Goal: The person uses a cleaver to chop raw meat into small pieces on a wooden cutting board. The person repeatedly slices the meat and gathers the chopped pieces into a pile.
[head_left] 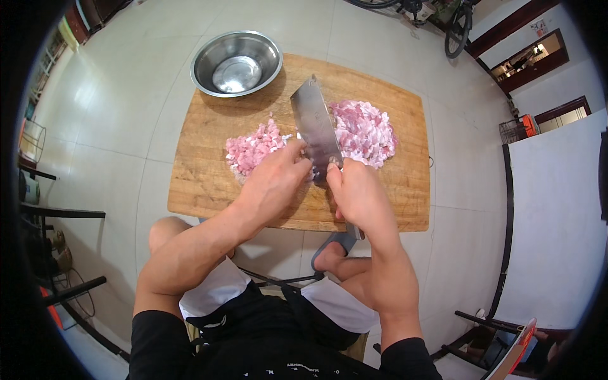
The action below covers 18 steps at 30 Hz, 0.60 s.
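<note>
A cleaver (315, 123) with a broad grey blade stands over the middle of a wooden cutting board (202, 183). My right hand (361, 190) is closed round its handle, thumb and finger pinching the blade's base. Close against the blade's left side is my left hand (278, 177), its fingers bent; whatever they press on is hidden. A small heap of diced pink meat (253, 149) lies left of the cleaver, partly behind my left hand. To the right of the blade is a larger pile of cut raw meat (364, 133), pink with white fat.
A steel bowl (237, 65) rests on the board's far left corner, with no meat visible in it. Below the near edge are my legs and a grey slipper (345, 242). A white panel (551, 221) stands at the right, and a bicycle wheel (458, 30) at the far right.
</note>
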### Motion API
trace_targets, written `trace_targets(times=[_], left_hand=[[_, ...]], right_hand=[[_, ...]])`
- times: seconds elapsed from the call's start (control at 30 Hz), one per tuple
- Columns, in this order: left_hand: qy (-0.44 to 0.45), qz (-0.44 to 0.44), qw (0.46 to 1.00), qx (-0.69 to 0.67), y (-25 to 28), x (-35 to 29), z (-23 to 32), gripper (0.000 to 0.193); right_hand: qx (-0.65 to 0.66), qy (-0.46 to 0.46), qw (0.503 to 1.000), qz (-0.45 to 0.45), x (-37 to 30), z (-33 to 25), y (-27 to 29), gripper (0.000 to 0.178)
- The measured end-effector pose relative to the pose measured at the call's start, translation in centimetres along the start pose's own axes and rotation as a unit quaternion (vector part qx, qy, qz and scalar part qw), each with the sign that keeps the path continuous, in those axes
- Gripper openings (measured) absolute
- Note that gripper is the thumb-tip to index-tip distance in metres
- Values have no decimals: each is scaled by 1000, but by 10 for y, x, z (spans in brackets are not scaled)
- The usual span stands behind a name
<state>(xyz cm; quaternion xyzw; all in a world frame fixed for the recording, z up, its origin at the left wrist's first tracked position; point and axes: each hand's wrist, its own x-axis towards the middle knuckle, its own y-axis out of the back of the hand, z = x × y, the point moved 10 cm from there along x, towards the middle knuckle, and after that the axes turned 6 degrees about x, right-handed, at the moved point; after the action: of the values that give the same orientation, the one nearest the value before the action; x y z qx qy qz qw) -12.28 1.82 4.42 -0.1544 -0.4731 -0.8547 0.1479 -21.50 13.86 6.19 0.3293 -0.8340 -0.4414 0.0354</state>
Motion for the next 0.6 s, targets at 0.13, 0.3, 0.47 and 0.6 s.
trace_targets(times=[0.13,0.3,0.47,0.6], left_hand=[[19,21,999,22,1,5,-5,19],[24,-20,999,18,-1,9,-4,16],[-28,-33,999,14,-2,12,0,14],[-23,-52,998,2,-3,15,-4,13]], right_hand=[[7,12,1000,-10,-19,2,-2,44],[49,-22,998,-44,-43,9,2,44],[15,16,999,-27,-50,8,2,44],[-2,18,999,-33,-37,1,-1,44]])
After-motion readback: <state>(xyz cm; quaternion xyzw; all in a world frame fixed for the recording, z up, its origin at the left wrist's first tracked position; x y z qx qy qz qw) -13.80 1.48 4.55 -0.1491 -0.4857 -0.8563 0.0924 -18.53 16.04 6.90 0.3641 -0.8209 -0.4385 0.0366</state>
